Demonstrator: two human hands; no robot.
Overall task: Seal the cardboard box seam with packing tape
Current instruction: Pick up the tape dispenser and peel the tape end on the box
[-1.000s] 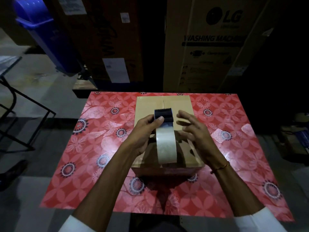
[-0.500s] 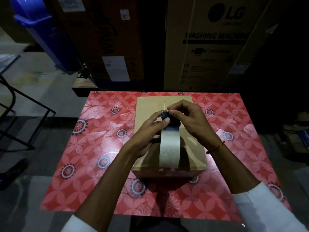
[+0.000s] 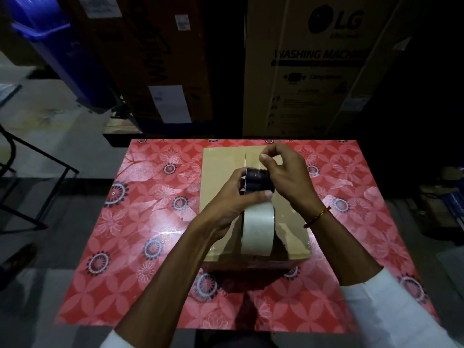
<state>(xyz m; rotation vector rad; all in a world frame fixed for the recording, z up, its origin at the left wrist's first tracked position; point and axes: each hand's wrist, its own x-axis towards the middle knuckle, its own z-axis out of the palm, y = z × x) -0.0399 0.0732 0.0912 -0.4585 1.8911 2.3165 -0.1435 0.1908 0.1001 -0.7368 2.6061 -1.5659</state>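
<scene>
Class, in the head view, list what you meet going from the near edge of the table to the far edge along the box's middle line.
Red floral tablecloth → white tape roll → dark tape dispenser head → untaped cardboard box seam

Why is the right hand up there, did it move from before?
Yes. The right hand went from beside the tape roll toward the far edge of the cardboard box, fingertips pinched above the dispenser.
</scene>
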